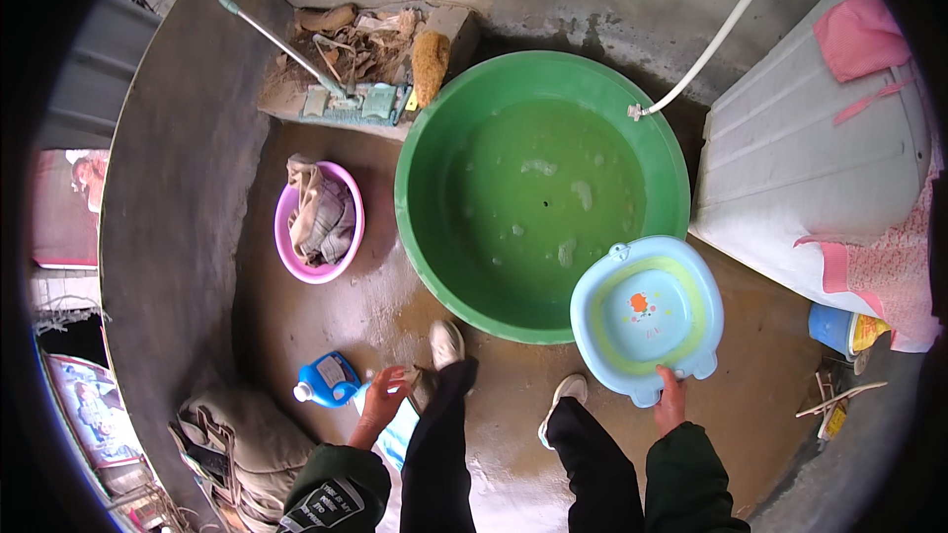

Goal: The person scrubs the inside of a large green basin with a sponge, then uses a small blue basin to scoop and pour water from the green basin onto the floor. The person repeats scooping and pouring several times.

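Note:
My right hand (671, 400) is closed on the near rim of a light blue basin (585, 336) with a pale green band and a cartoon print inside. The basin is held level and overlaps the near right rim of a big green tub (420, 237), which has greenish water and patches of foam in it. On the left, my left hand (383, 403) hovers with its fingers loosely curved and apart, and I see nothing in it. Close beside that hand stands a blue detergent bottle (329, 379) with a white cap. A white and blue packet (400, 429) shows partly behind my leg.
A pink basin (343, 274) of clothes sits on the wet floor, left of the tub. A flat mop (365, 104) leans at the back. A white hose (711, 44) hangs over the tub. Pink cloths (861, 37) drape a white machine at right. A backpack (247, 449) lies lower left.

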Demonstrator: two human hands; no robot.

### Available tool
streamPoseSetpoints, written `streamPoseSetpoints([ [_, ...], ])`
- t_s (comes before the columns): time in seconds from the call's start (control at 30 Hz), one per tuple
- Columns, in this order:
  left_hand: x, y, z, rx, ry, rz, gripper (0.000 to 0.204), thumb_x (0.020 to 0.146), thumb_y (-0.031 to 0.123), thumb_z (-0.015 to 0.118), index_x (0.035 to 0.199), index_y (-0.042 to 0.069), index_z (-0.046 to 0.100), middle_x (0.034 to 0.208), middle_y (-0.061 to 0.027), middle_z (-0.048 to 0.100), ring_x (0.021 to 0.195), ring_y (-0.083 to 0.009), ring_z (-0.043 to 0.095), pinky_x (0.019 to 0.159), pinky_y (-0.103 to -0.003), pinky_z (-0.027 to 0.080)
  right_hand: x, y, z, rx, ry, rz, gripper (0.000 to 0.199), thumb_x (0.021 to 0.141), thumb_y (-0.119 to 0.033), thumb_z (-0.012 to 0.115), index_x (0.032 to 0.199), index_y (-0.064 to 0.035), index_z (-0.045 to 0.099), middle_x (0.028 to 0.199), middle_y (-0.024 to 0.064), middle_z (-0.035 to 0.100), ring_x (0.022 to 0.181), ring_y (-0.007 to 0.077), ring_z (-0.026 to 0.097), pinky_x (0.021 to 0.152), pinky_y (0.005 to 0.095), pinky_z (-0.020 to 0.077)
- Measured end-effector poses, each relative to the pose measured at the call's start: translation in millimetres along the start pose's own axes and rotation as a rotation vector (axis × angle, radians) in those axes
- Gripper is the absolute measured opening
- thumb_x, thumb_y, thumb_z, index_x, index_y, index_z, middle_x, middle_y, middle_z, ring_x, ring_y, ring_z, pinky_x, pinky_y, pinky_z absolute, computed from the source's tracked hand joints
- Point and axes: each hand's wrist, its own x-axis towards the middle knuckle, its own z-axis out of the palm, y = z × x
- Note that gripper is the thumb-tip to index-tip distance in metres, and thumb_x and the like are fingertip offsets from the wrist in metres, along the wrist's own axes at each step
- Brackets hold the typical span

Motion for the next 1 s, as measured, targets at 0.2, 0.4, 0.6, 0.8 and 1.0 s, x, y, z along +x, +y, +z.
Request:
streamPoseSetpoints([
  [0.2, 48.3, 46.1, 0.5, 0.004, -0.101, 0.1, 0.037, 0.082, 0.007, 0.067, 0.117, 0.005, 0.056, 0.112, -0.0119, 0.06, 0.095, -0.022, 0.064, 0.076, -0.033, 0.054, 28.5, 14.8, 49.8, -0.024, -0.04, 0.013, 0.048, 0.081, -0.013, 0.064, 0.125, -0.0062, 0.044, 0.115, 0.0036, 0.053, 0.105, 0.0149, 0.052, 0.085, 0.0322, 0.0447],
  [0.4, 93.1, 73.7, -23.7, 0.024, -0.296, 0.047, 0.035, 0.083, 0.01, 0.066, 0.117, 0.005, 0.057, 0.11, -0.0132, 0.061, 0.095, -0.0242, 0.064, 0.079, -0.035, 0.054, 40.9, 58.6, 104.6, -0.011, 0.034, 0.049, 0.044, 0.078, -0.011, 0.065, 0.119, -0.002, 0.049, 0.109, 0.0055, 0.056, 0.098, 0.0164, 0.056, 0.082, 0.0329, 0.0457],
  [0.6, 143.7, 59.4, -61.7, 0.064, -0.357, 0.163, 0.032, 0.084, 0.01, 0.066, 0.114, 0.005, 0.059, 0.106, -0.0132, 0.062, 0.094, -0.0241, 0.065, 0.074, -0.033, 0.055, 49.1, 95.3, 144.6, -0.059, 0.101, 0.01, 0.044, 0.078, -0.009, 0.064, 0.118, 0.0002, 0.051, 0.106, 0.0055, 0.059, 0.095, 0.0163, 0.058, 0.081, 0.0317, 0.0464],
  [0.8, 240.6, 1.8, -67.0, 0.318, -0.242, 0.134, 0.035, 0.082, 0.013, 0.068, 0.114, 0.003, 0.059, 0.096, -0.01, 0.066, 0.082, -0.02, 0.065, 0.069, -0.031, 0.054, 117.4, 139.7, 142.8, -0.247, 0.269, -0.161, 0.037, 0.073, -0.014, 0.068, 0.105, 0.0036, 0.062, 0.093, 0.0065, 0.066, 0.084, 0.0142, 0.06, 0.073, 0.0318, 0.0477],
  [1.0, 335.8, -43.3, -18.6, -0.206, -0.056, -0.425, 0.063, 0.08, 0.032, 0.075, 0.129, 0.009, 0.044, 0.119, -0.0067, 0.053, 0.103, -0.0209, 0.055, 0.079, -0.04, 0.051, 177.4, 165.5, 103.9, -0.39, 0.342, -0.275, 0.035, 0.073, -0.024, 0.071, 0.095, 0.0024, 0.066, 0.081, 0.0069, 0.068, 0.074, 0.0142, 0.062, 0.066, 0.0341, 0.0491],
])
